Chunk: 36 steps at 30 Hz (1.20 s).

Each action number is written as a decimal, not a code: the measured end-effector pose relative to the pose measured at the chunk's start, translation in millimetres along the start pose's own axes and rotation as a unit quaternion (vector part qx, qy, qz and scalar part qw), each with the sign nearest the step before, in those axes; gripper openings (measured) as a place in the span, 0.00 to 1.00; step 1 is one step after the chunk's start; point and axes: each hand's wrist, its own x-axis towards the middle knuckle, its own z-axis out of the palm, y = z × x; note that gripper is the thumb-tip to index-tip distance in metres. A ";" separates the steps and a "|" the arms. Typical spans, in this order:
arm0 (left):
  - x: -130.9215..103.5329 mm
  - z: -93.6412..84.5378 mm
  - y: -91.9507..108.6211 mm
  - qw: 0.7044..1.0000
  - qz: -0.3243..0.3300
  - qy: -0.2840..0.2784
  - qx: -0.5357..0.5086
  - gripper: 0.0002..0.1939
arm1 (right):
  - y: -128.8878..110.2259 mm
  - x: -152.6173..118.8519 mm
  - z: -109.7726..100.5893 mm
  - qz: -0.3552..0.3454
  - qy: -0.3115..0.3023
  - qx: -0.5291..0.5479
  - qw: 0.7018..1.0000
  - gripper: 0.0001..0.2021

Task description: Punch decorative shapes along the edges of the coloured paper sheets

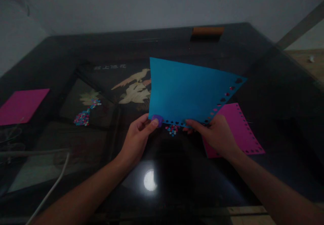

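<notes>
A blue sheet of paper (181, 88) is held up over the table, with small punched shapes along its near and right edges. At its near left corner, my left hand (140, 133) closes around a purple craft punch (157, 119), thumb on top. My right hand (219, 135) pinches the sheet's near edge, thumb above and fingers below. Beneath that edge lies a small pile of punched paper pieces (172, 130) in blue, pink and white. Partly under my right hand rests a pink sheet (243, 130), also punched along its edges.
A larger pile of paper pieces (83, 117) lies on the left of the dark glossy table (174, 184). Another pink sheet (24, 106) is at the far left. An orange-brown roll (207, 31) sits at the back edge. A white cable (57, 181) crosses the near left.
</notes>
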 end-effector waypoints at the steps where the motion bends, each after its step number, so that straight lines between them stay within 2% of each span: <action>1: 0.0 -0.1 -0.2 1.000 0.001 -0.002 -0.002 0.08 | -0.3 -0.2 0.0 -0.002 -0.001 0.002 1.000 0.10; 11: 0.2 -4.0 -3.4 0.999 0.024 -0.010 0.022 0.07 | -3.8 -1.2 -0.3 -0.012 0.001 0.012 1.000 0.11; 16: -0.6 -5.0 -2.7 0.999 0.030 -0.012 0.034 0.08 | -4.6 -2.0 -1.4 -0.026 0.029 -0.021 0.999 0.08; 20: -1.2 -4.0 -1.8 0.999 0.023 -0.001 0.046 0.10 | -5.3 -3.5 -1.0 -0.034 0.070 -0.018 0.997 0.07; 29: -4.7 -1.2 -3.9 0.999 0.016 -0.021 0.039 0.08 | -7.8 -5.0 -1.8 -0.023 0.071 -0.010 0.997 0.05; 36: -2.6 -2.4 -3.1 0.999 -0.002 -0.011 0.040 0.10 | -4.1 -3.7 -1.2 -0.018 0.081 -0.016 0.996 0.06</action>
